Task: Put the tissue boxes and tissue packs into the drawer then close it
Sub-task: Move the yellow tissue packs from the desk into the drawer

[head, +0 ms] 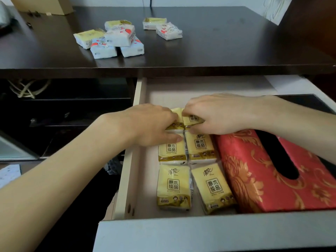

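Dark wooden desk top [218, 48] runs across the upper view; below it a pale drawer [127, 179] stands pulled well out, front panel nearest the camera.

Hands: left hand [151, 122] is curled, fingers and thumb pinching the far-left yellow pack [177, 122]. Right hand [218, 113] is likewise curled, fingertips pressed on the far-right yellow pack [192, 118]. Both packs sit at the far end of a two-wide column in the drawer. Judged step: seating the third row.

Count, drawer: yellow packs, six visible (three rows of two, far row partly hidden under the hands). Red patterned tissue box [254, 170], one, lying tilted along the right side, just beside the packs. Whether more lies further right is hidden by the right forearm.

Count, desk top: a cluster of five packs [112, 39], white with red print and pale yellow, one stacked on the others; a separate pair [163, 28] to its right. Seven outside the drawer, as far as can be told. A cardboard box [45, 4] stands at the far left corner.

Risks, as judgement:
- Soft wrappers; pressing two packs at once may skew the middle row, which touches them.
- Seven more packs need room. Stacking them high could foul the desk edge when the drawer shuts.
- The tilted red box may ride up and catch likewise.
- The stacked pack on the desk could slide off if grabbed carelessly.
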Tool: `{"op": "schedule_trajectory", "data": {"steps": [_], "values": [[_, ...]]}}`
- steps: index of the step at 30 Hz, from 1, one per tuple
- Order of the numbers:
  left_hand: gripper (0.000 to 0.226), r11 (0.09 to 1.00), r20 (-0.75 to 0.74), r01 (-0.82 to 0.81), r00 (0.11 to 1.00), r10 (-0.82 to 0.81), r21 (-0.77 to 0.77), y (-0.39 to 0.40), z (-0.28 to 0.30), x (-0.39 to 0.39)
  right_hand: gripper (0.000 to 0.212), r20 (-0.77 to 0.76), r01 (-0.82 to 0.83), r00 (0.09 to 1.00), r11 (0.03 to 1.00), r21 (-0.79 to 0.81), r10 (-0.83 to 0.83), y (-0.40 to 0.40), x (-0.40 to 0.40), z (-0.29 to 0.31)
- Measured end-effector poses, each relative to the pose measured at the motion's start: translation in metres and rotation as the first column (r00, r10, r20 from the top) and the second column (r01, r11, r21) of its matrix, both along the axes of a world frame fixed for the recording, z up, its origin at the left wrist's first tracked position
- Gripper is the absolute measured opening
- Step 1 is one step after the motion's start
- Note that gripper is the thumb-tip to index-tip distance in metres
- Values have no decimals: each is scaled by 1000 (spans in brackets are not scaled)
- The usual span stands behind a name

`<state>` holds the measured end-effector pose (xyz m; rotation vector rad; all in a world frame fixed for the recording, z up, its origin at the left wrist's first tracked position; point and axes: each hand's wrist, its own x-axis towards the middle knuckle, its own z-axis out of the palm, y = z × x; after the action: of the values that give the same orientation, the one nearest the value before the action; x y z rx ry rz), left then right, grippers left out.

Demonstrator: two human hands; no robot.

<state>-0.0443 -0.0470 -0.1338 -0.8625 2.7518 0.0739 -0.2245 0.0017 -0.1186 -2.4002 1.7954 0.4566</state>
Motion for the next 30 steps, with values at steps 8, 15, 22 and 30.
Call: {"op": "schedule_trajectory", "data": {"steps": [8,15,22,30], "values": [[37,993,-14,95,995,-94,65,8,3,8,37,162,-12,987,1000,-8,13,11,-12,3],[45,979,-49,132,991,-126,154,6,0,9,44,16,27,999,999,16,-27,9,-15,-1],[111,989,176,103,977,-120,104,19,-8,7,64,15,33,999,989,146,-35,10,-11,10],[103,986,58,129,989,-136,109,28,-12,3,100,-292,20,955,972,233,50,11,-6,11]]}}
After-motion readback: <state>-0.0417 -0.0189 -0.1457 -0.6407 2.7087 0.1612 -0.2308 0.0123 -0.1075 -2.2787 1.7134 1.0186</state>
